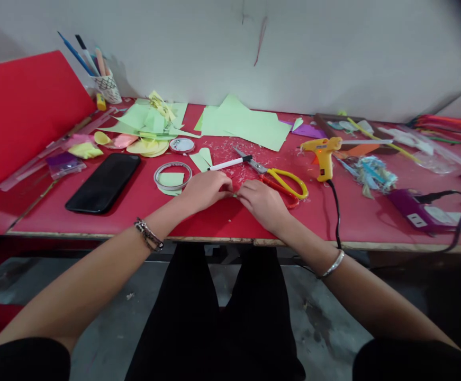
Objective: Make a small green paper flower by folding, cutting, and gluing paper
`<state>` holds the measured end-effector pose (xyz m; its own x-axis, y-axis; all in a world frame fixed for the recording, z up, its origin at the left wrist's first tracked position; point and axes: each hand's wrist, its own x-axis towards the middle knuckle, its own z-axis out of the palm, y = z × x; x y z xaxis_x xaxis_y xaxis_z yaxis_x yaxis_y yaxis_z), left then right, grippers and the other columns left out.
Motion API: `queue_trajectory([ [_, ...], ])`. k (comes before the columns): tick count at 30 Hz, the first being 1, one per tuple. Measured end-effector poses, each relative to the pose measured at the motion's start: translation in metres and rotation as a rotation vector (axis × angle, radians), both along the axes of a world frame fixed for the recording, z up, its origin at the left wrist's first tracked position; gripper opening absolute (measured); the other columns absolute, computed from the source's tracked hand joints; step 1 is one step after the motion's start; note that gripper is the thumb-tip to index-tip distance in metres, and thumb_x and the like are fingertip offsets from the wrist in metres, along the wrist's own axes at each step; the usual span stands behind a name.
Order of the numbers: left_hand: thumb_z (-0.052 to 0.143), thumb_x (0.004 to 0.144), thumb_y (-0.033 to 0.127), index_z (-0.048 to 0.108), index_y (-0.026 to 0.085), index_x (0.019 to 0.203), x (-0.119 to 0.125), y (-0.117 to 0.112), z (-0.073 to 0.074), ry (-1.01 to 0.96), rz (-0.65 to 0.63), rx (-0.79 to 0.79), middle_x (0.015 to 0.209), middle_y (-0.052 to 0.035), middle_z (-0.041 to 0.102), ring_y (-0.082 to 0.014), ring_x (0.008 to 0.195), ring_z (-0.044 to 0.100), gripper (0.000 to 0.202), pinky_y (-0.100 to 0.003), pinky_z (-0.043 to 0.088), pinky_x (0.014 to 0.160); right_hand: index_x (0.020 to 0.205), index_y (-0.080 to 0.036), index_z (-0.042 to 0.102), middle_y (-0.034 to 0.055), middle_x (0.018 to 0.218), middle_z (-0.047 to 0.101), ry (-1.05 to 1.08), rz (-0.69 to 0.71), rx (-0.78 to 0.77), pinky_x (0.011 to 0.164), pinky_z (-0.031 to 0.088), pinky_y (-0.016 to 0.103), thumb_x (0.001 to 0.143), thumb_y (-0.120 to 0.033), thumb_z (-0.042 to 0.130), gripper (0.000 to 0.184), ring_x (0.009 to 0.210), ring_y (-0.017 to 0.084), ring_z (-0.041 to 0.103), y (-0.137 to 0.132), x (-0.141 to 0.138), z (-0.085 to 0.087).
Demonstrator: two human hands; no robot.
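Note:
My left hand and my right hand meet over the red table near its front edge. Their fingertips are pinched together around a small piece of pale green paper, mostly hidden by the fingers. Just beyond the hands lie a white marker with a black cap and scissors with yellow and red handles. Left of my left hand, a roll of tape rests partly over green paper. Folded green cut-outs lie behind it.
A black phone lies at left. Green sheets and yellow paper circles spread along the back. At right stand a yellow glue gun with a cord over the edge and a purple power strip. A pen cup sits back left.

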<state>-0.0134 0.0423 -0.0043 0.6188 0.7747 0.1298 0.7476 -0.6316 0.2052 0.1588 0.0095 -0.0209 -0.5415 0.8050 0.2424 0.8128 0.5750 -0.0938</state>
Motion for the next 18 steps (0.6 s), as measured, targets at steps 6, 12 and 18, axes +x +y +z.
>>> queue_trajectory([
  [6,0.051,0.082,0.023,0.063,0.016,0.088,-0.002,-0.001,-0.004,0.072,-0.106,0.158,0.086,-0.0048,0.063,-0.0178,0.084,0.057,0.015,-0.026,0.039,0.064,0.086,-0.014,0.061,0.0081,0.086,0.06,-0.114,-0.048,0.061,0.059,0.036,0.027,0.088,-0.018,0.041,0.021,0.082,0.019,0.051,-0.002,-0.003,-0.001],
  [12,0.049,0.084,0.024,0.062,0.015,0.091,-0.002,-0.002,-0.008,0.065,-0.124,0.211,0.086,-0.0058,0.062,-0.0182,0.085,0.057,0.017,-0.027,0.041,0.069,0.084,-0.015,0.061,0.0085,0.087,0.06,-0.112,-0.046,0.054,0.059,0.035,0.028,0.089,-0.017,0.04,0.022,0.083,0.02,0.05,0.002,-0.004,-0.001],
  [18,0.049,0.084,0.023,0.062,0.014,0.092,-0.002,-0.005,-0.013,0.007,-0.09,0.208,0.088,-0.0067,0.061,-0.0183,0.086,0.055,0.018,-0.028,0.041,0.071,0.082,-0.014,0.061,0.0102,0.086,0.061,-0.186,-0.042,0.075,0.057,0.033,0.028,0.087,-0.015,0.042,0.021,0.084,0.02,0.051,0.001,-0.006,0.004],
])
